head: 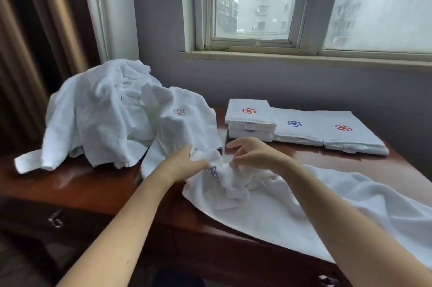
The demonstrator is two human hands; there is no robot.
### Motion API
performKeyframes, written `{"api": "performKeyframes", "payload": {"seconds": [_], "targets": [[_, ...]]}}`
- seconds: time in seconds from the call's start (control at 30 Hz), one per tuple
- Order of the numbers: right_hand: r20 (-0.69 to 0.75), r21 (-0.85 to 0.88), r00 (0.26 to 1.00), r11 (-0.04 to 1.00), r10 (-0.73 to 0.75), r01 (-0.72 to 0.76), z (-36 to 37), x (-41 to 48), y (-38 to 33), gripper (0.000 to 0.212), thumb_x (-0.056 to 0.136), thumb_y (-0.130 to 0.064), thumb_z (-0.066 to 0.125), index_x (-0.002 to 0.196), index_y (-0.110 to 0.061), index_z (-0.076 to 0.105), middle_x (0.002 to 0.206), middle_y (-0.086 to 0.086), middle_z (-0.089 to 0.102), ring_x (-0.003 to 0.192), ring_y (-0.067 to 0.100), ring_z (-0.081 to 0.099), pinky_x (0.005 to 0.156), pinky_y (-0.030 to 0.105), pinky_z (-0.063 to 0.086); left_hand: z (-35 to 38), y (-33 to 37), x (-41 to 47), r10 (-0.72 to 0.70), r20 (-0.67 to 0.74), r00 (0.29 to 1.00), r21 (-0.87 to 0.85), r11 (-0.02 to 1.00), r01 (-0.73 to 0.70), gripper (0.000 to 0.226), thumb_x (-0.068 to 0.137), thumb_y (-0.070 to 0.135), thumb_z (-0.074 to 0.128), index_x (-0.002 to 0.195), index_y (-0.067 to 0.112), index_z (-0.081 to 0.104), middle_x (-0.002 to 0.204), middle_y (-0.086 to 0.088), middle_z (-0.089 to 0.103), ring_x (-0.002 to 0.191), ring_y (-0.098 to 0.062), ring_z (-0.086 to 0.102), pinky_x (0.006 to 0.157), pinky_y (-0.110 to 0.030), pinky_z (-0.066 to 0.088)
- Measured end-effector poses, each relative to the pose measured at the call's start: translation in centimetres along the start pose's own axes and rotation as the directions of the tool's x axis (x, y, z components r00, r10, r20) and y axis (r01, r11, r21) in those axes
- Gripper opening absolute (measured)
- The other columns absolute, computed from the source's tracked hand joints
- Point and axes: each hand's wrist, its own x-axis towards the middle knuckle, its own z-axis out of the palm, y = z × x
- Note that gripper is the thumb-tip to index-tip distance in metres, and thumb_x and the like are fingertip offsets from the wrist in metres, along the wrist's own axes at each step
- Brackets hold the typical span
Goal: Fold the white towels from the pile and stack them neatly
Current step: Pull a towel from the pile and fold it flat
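Observation:
A heap of crumpled white towels (100, 114) covers the left back of the wooden table (81, 181). One loose white towel (292, 207) with a blue flower mark lies spread across the table's front right and hangs over the edge. My left hand (187, 163) grips a bunched part of this towel near the flower mark. My right hand (252, 153) pinches the bunched cloth just to the right, its other fingers curled above it. Folded towels (294, 128) with red and blue flower marks sit in three low stacks at the back right.
A grey wall and a window with a sill (304, 57) rise behind the table. Brown and white curtains (58, 18) hang at the left. A drawer handle (55, 219) shows on the table's front left.

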Motion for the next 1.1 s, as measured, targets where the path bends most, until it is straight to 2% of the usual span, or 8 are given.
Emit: {"api": "performKeyframes", "payload": {"seconds": [0.1, 0.27, 0.33, 0.4, 0.63, 0.87, 0.97, 1.1], "targets": [[0.017, -0.072, 1.000, 0.997, 0.004, -0.002, 0.8, 0.7, -0.1, 0.047, 0.078, -0.013, 0.071, 0.123, -0.026, 0.062, 0.094, -0.002, 0.069, 0.085, 0.012, 0.066, 0.075, 0.024, 0.052, 0.8, 0.0, 0.4, 0.052, -0.084, 0.995, -0.095, 0.994, -0.060, 0.076, 0.085, 0.055, 0.065, 0.148, 0.026, 0.031, 0.149, -0.001, 0.043, 0.136, -0.017, 0.042, 0.107, -0.036, 0.038], [-0.070, -0.138, 0.997, 0.990, 0.010, -0.020, 0.1, 0.7, -0.2, 0.025, 0.083, -0.012, 0.056, 0.100, -0.025, 0.068, 0.087, -0.010, 0.067, 0.078, 0.004, 0.061, 0.066, 0.022, 0.047, 1.7, 2.0, 1.2, 0.284, -0.047, 0.958, 0.211, 0.940, -0.268, 0.048, 0.097, 0.038, 0.050, 0.144, 0.033, 0.041, 0.145, 0.011, 0.050, 0.137, -0.010, 0.041, 0.122, -0.043, 0.009], [-0.037, -0.225, 0.998, 0.973, 0.049, -0.056, -0.5, 0.3, 0.0, 0.013, 0.082, -0.023, 0.060, 0.090, -0.027, 0.070, 0.087, -0.011, 0.068, 0.080, 0.006, 0.062, 0.071, 0.027, 0.051, 2.0, 2.4, 1.3, 0.290, 0.120, 0.949, 0.359, 0.879, -0.314, 0.057, 0.095, 0.036, 0.052, 0.149, 0.033, 0.035, 0.152, 0.011, 0.041, 0.141, -0.012, 0.033, 0.119, -0.036, 0.006], [0.003, -0.287, 0.997, 0.955, 0.081, -0.077, -0.8, -0.1, 0.2, 0.010, 0.077, -0.032, 0.068, 0.085, -0.028, 0.072, 0.085, -0.010, 0.070, 0.081, 0.009, 0.065, 0.072, 0.029, 0.053, 2.2, 2.4, 1.5, 0.227, 0.228, 0.947, 0.378, 0.876, -0.301, 0.067, 0.092, 0.037, 0.058, 0.152, 0.032, 0.029, 0.156, 0.006, 0.036, 0.141, -0.017, 0.034, 0.112, -0.033, 0.025], [0.142, -0.410, 0.982, 0.910, 0.126, -0.058, -0.6, -0.6, -0.6, 0.018, 0.070, -0.042, 0.069, 0.080, -0.029, 0.077, 0.084, -0.006, 0.073, 0.082, 0.013, 0.068, 0.073, 0.035, 0.057, 2.1, 2.2, 1.0, 0.120, 0.238, 0.964, 0.476, 0.851, -0.224, 0.065, 0.074, 0.059, 0.071, 0.133, 0.036, 0.054, 0.129, 0.012, 0.059, 0.109, -0.010, 0.058, 0.081, -0.027, 0.045], [0.091, -0.358, 0.995, 0.931, -0.037, 0.067, 0.3, -0.9, -0.9, 0.006, 0.080, -0.024, 0.072, 0.078, -0.030, 0.072, 0.084, -0.009, 0.071, 0.086, 0.012, 0.067, 0.080, 0.034, 0.055, 2.3, 1.3, 0.3, 0.302, 0.160, 0.940, 0.338, 0.878, -0.340, 0.042, 0.077, 0.050, 0.073, 0.116, 0.039, 0.065, 0.114, 0.014, 0.058, 0.109, -0.006, 0.055, 0.095, -0.033, 0.046], [-0.083, -0.249, 0.971, 0.948, -0.225, 0.198, 0.2, -1.2, -1.2, 0.003, 0.086, -0.021, 0.072, 0.086, -0.019, 0.074, 0.082, -0.007, 0.069, 0.082, 0.015, 0.066, 0.078, 0.035, 0.053, 2.3, 1.4, 0.4, 0.343, 0.035, 0.939, 0.129, 0.930, -0.345, 0.015, 0.083, 0.043, 0.070, 0.087, 0.031, 0.061, 0.086, 0.014, 0.060, 0.083, -0.007, 0.060, 0.074, -0.030, 0.047], [-0.180, -0.021, 0.958, 0.975, -0.222, 0.222, -0.8, -2.0, -1.8, 0.023, 0.084, -0.037, 0.074, 0.073, -0.018, 0.069, 0.068, -0.010, 0.063, 0.061, 0.008, 0.055, 0.058, 0.025, 0.043, 2.3, 2.4, 0.6, 0.312, -0.221, 0.924, 0.033, 0.949, -0.313, 0.028, 0.092, 0.048, 0.059, 0.077, 0.027, 0.049, 0.068, 0.009, 0.054, 0.064, -0.010, 0.051, 0.059, -0.031, 0.038]]}}
